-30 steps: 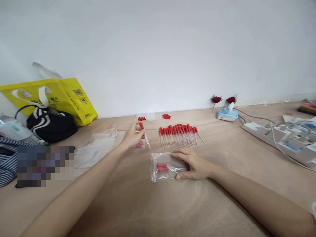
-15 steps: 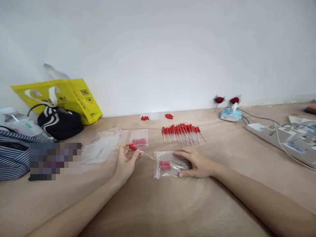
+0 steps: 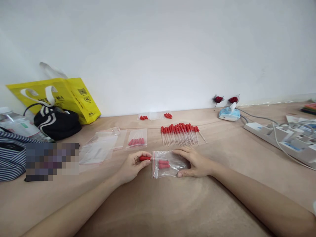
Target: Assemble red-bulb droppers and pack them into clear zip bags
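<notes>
My left hand [image 3: 134,164] is closed on a dropper [image 3: 144,158] by its red rubber bulb. Its thin clear tube points right, into the mouth of a clear zip bag [image 3: 174,173] lying flat on the table. Two droppers [image 3: 164,164] with red bulbs lie inside that bag, bulbs toward its red-edged opening. My right hand [image 3: 195,163] rests over the bag's right end, thumb and fingers spread along its edges. Behind the bag, a row of loose droppers [image 3: 179,134] lies with bulbs facing the wall. A filled bag of droppers [image 3: 137,138] sits behind my left hand.
Flat zip bags [image 3: 98,148] lie at the left. Small red bulbs [image 3: 168,116] on clear plastic are near the wall. A yellow bag [image 3: 84,98], black pouch [image 3: 58,123] and striped bag [image 3: 12,154] stand left. A tissue pack [image 3: 229,114] and power strip [image 3: 278,135] are at right.
My left hand has moved right and slightly down, levelling the dropper and bringing its tube into the bag's mouth. My right hand stays on the bag. The view has shifted slightly.
</notes>
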Available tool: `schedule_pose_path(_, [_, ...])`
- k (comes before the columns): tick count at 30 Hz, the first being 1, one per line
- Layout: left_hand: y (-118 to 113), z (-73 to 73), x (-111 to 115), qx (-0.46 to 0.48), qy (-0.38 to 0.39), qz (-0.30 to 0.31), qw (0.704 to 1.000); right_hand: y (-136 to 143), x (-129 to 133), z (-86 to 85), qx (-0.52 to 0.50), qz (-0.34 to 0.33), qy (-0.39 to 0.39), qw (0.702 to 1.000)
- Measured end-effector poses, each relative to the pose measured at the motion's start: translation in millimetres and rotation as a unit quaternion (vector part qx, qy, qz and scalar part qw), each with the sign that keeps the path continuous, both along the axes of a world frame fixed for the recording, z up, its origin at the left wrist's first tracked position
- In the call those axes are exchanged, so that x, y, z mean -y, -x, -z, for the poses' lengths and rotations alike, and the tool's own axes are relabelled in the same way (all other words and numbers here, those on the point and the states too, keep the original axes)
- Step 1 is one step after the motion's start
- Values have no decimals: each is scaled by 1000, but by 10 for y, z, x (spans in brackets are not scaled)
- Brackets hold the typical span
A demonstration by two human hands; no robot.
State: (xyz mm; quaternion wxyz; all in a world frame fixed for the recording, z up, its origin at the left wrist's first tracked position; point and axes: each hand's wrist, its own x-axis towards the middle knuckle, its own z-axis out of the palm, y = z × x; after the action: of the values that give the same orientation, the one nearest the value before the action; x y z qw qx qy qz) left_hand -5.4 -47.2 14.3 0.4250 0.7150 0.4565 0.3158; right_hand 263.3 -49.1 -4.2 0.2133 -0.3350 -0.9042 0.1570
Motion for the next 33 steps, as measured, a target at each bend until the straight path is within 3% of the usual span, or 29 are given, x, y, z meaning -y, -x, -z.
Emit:
schedule_pose_path(3, [-35,-28,23,-26,-14,44,999,13,-12,-8,3,-6,1,1000])
schedule_pose_path(7, [-92,-42,70,-81,-42,55,994,28,-24,-11,-2,-11,-1,1000])
schedule_pose_path(14, [-91,-76,10,-87,-54,95,990,12,-18,-12,-2,-10,1,1000])
schedule_pose_path(22, [-143,112,-64,-68,-82,0,994,-73,-3,7,-9,3,-6,1000])
schedule_pose_path(28, [-116,103,-48,-31,-52,34,998,-94,7,-17,-12,-2,-12,1000])
schedule_pose_path(33, [-177,127,-57,-49,-92,-36,994,-88,8,-12,-6,0,-14,1000])
